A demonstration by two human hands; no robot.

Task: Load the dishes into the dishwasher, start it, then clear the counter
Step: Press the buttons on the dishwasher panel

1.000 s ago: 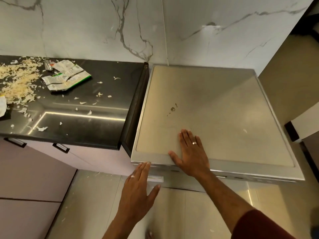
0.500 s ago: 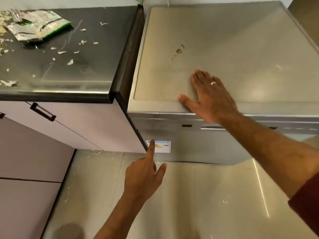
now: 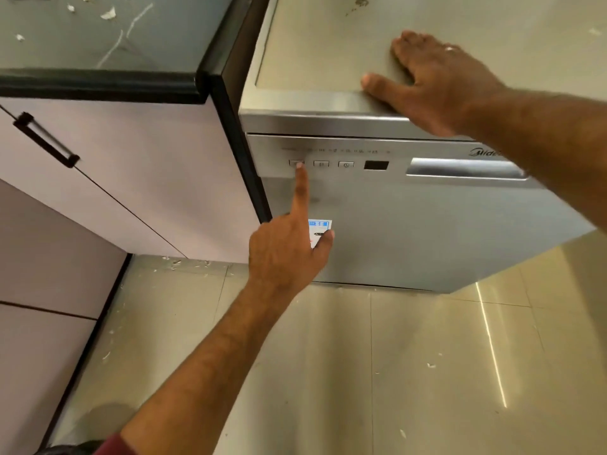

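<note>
At the far left stands a pale cabinet (image 3: 108,178) with a black handle (image 3: 46,139), and above it the dark worktop (image 3: 98,50) carries a few white scraps (image 3: 108,13). Just beside the cabinet, to the right, stands the steel dishwasher (image 3: 427,231) with its door closed. The left hand (image 3: 285,254) reaches up to the control strip: its index finger is straight and its tip touches the leftmost button (image 3: 296,163), the thumb sticks out to the side, and the other fingers are curled in and hold nothing. A blue and white sticker (image 3: 319,226) on the door shows just behind this hand. Further right on the strip come two more buttons, a dark display (image 3: 376,165) and the door handle (image 3: 466,172). The right hand (image 3: 437,80) lies flat on the top of the dishwasher near its front edge, its grip spread, with a ring (image 3: 450,48) on one finger. Below, the tiled floor (image 3: 394,372) has some white scraps.
</note>
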